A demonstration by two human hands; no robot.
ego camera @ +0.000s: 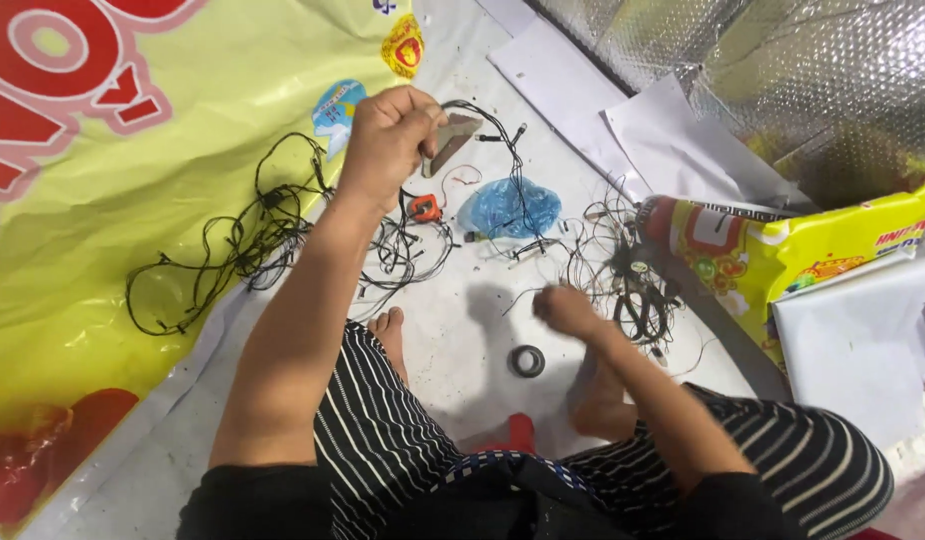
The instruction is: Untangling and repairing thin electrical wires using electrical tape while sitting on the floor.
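The left hand [387,135] is raised, its grip clamped on a grey wedge-shaped tool [450,140] above the black wires [282,225]. The right hand [565,310] is blurred, fingers curled near a wire tangle [632,285]; whether they pinch a wire cannot be told. A tape roll [527,361] lies on the floor between the feet, within easy reach.
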